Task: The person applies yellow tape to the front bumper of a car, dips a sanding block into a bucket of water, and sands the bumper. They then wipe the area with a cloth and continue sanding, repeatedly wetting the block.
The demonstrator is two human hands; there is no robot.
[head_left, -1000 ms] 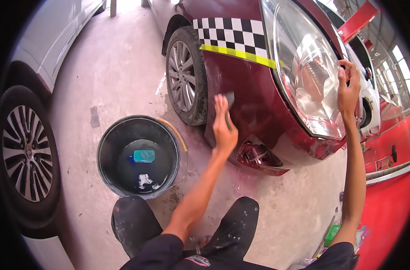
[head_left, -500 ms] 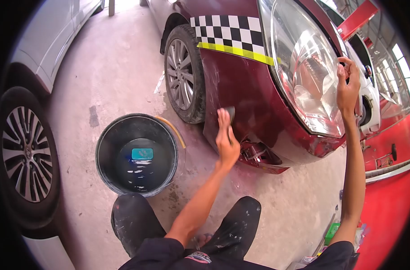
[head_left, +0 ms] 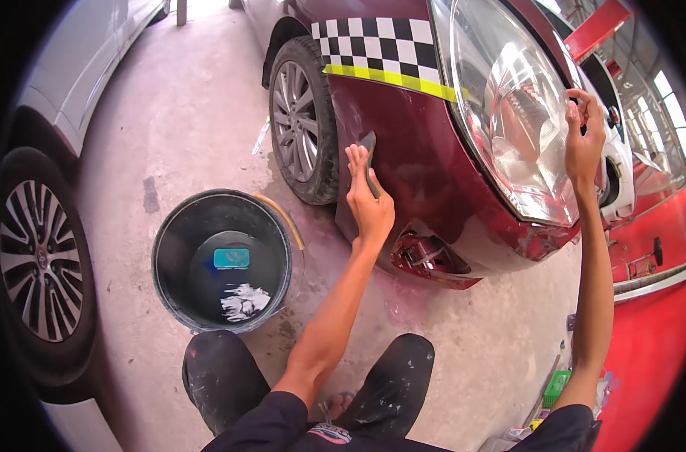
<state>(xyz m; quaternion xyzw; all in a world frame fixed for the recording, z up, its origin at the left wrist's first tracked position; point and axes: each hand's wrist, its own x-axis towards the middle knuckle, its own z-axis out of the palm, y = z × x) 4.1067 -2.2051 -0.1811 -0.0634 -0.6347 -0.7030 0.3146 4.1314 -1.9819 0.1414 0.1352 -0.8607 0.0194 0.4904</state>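
My left hand presses a dark grey piece of sandpaper flat against the maroon front bumper, just ahead of the wheel. Its fingers point up and the palm side faces the panel, so part of the sheet is hidden. At the far edge of the clear headlight, my right hand rests with fingers curved and thumb apart, holding nothing I can see. Checkered black and white stickers and a strip of yellow tape run above the sanded area.
A black bucket of water stands on the concrete floor, a teal block in it. To the left is a white car's wheel. The bumper has an open fog-lamp recess. A green basket sits at lower right.
My left hand has slid upward along the bumper with the sandpaper. The right hand stays by the headlight. Light reflections in the bucket's water have shifted.
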